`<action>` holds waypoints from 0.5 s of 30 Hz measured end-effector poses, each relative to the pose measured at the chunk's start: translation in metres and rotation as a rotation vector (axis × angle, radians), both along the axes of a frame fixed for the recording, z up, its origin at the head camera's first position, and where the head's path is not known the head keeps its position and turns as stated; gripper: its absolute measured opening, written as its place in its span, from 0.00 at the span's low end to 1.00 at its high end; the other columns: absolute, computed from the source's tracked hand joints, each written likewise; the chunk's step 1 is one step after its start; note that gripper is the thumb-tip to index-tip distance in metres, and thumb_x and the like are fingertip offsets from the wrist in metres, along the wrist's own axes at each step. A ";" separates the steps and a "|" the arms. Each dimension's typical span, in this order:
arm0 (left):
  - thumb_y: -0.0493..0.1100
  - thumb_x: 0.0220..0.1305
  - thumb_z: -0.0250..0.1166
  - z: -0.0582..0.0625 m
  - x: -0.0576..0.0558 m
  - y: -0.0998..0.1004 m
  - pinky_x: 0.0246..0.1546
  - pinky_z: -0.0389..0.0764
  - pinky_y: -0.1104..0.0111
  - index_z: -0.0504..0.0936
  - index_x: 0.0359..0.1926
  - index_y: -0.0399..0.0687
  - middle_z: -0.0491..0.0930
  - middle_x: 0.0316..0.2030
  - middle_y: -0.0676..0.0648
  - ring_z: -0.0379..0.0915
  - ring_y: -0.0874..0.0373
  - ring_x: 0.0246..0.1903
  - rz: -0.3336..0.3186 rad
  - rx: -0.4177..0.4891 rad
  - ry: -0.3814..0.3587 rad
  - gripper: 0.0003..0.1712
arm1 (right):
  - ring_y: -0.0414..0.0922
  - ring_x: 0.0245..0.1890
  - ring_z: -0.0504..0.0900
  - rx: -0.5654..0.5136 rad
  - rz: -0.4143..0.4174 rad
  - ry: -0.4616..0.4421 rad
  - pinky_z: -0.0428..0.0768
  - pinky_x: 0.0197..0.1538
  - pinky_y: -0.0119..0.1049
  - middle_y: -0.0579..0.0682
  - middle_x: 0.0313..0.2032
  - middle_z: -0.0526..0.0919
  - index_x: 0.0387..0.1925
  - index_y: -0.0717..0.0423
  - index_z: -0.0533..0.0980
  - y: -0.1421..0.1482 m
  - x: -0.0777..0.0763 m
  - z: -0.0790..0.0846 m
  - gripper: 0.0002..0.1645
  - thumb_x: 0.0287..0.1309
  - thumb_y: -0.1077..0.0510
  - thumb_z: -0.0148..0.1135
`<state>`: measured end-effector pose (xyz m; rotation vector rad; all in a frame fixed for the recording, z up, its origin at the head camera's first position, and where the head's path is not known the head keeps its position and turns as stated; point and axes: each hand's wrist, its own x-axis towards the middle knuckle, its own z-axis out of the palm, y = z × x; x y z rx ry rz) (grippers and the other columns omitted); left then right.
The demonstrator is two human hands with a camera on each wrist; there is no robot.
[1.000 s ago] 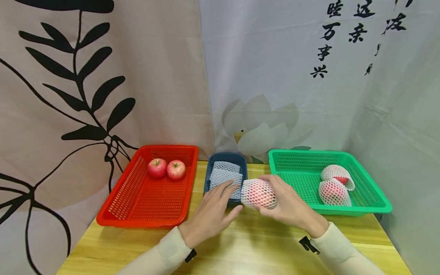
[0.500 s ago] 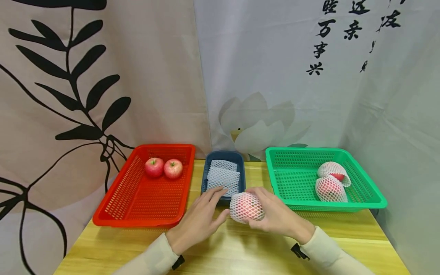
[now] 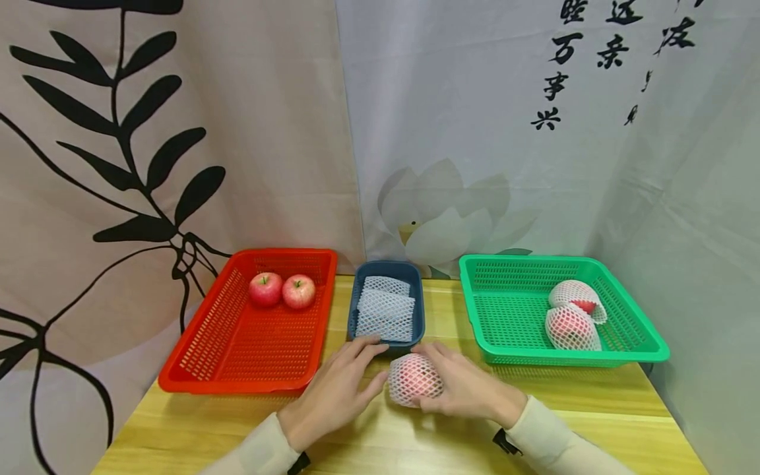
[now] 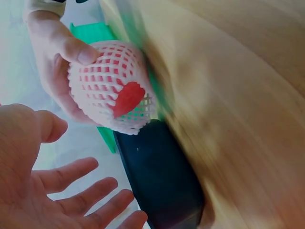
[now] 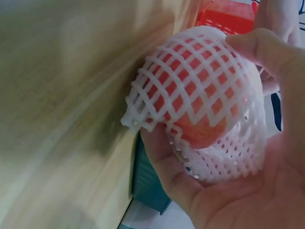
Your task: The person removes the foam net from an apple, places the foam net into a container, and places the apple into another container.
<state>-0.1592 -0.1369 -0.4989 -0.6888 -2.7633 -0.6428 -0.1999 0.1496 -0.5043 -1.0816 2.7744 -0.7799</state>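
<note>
Just in front of the tray is the apple, with the right hand holding it, fingers curled around its net. The left hand, near the tray's front left corner, has its fingers wide and does not touch the apple. One mouth of the net gapes; if the right fingers loosen, the apple might slip out and roll along the bench, because the left hand gives no support.
</note>
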 end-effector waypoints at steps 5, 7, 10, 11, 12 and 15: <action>0.53 0.84 0.73 -0.002 0.005 -0.001 0.74 0.87 0.44 0.87 0.74 0.53 0.85 0.73 0.45 0.84 0.46 0.71 -0.010 0.020 -0.009 0.24 | 0.46 0.55 0.90 0.034 -0.017 -0.024 0.93 0.54 0.41 0.55 0.65 0.86 0.80 0.55 0.74 -0.001 0.001 0.000 0.50 0.65 0.37 0.83; 0.52 0.84 0.74 -0.003 0.006 -0.002 0.73 0.88 0.48 0.87 0.73 0.53 0.85 0.72 0.47 0.85 0.49 0.70 -0.018 0.029 -0.011 0.24 | 0.47 0.57 0.91 0.042 -0.023 -0.033 0.93 0.57 0.45 0.55 0.66 0.86 0.81 0.54 0.73 0.000 0.002 0.001 0.51 0.67 0.36 0.82; 0.51 0.83 0.74 -0.006 0.007 -0.002 0.70 0.90 0.51 0.88 0.73 0.53 0.87 0.69 0.48 0.87 0.51 0.67 -0.033 0.033 -0.010 0.24 | 0.51 0.61 0.90 0.053 -0.025 -0.033 0.93 0.61 0.52 0.57 0.70 0.84 0.83 0.54 0.72 0.002 0.004 0.003 0.54 0.69 0.33 0.81; 0.51 0.83 0.74 -0.007 0.007 -0.003 0.70 0.91 0.51 0.88 0.73 0.52 0.87 0.68 0.48 0.88 0.52 0.66 -0.038 0.033 -0.012 0.24 | 0.52 0.63 0.90 0.053 -0.023 -0.029 0.93 0.63 0.54 0.57 0.71 0.84 0.83 0.54 0.71 0.002 0.004 0.003 0.55 0.68 0.32 0.81; 0.50 0.83 0.74 -0.008 0.008 -0.003 0.69 0.91 0.52 0.88 0.72 0.52 0.88 0.67 0.48 0.88 0.53 0.65 -0.040 0.031 -0.013 0.23 | 0.53 0.64 0.90 0.054 -0.020 -0.024 0.93 0.64 0.56 0.57 0.72 0.83 0.84 0.54 0.71 0.002 0.005 0.003 0.56 0.68 0.31 0.81; 0.49 0.83 0.74 -0.010 0.009 -0.004 0.66 0.92 0.54 0.87 0.72 0.52 0.88 0.64 0.49 0.89 0.56 0.62 -0.040 0.027 -0.022 0.23 | 0.54 0.67 0.88 0.057 -0.012 -0.009 0.92 0.66 0.58 0.57 0.72 0.82 0.85 0.51 0.70 0.002 0.008 0.003 0.58 0.67 0.28 0.82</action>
